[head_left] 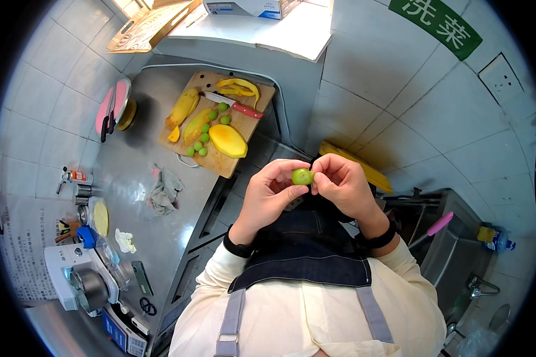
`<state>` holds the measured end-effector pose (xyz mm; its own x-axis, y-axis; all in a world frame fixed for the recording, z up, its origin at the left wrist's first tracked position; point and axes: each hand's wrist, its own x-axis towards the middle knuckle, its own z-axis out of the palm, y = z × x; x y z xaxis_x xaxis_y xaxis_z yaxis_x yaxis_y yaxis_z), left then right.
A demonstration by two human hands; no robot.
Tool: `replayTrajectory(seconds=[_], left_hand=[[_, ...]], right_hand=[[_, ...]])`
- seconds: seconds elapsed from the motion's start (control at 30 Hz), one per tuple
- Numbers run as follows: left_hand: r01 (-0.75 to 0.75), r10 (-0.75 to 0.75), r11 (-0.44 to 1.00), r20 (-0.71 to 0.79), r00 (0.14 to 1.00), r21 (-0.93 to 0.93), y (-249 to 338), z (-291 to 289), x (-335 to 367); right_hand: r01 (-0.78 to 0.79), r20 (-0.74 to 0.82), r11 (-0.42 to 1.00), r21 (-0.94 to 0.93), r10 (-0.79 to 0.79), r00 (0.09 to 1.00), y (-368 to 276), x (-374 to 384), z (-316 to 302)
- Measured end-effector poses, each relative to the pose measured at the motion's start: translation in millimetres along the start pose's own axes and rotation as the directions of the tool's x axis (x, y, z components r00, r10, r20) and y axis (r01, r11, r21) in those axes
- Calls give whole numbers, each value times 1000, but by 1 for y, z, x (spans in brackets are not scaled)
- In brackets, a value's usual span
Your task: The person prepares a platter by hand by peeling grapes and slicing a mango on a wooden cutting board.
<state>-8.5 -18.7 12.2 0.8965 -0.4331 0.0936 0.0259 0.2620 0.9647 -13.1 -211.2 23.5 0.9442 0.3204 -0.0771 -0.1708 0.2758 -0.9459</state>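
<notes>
Centrally, small green fruit [302, 177], pinched by left hand [272, 193], right hand [346, 187] pinching the fruit's right edge

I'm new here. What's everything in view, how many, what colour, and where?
Counter: one, silver, left
Board: one, tan, counter
Small fruits: nine, green, eight on board, one held
Mangoes: three, yellow, board
Peel: uncounted, yellow, board
Knife: one, red-handled, board
Cloth: one, grey, counter
Mixer: one, white, lower left
Phone: one, dark, beside mixer
Disc: one, pink, upper left
Sink: one, silver, right
Bottle: one, blue, beside sink
Sign: one, green, upper right
Apron: one, dark, worn
Other clutter: uncounted, mixed, left
Left hand: one, bare, centre, holding fruit
Right hand: one, bare, centre, at fruit
</notes>
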Motion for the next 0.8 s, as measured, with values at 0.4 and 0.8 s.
replayTrajectory(seconds=[0.4,0.8], left_hand=[[-5,16,990,72,997,-144,12,-4,-12],[-162,157,984,68,985,68,4,7,-9]], right_hand=[[93,36,558,-824,-113,993,-2,-44,-59],[498,111,429,-753,-664,739,-23,-37,-16]])
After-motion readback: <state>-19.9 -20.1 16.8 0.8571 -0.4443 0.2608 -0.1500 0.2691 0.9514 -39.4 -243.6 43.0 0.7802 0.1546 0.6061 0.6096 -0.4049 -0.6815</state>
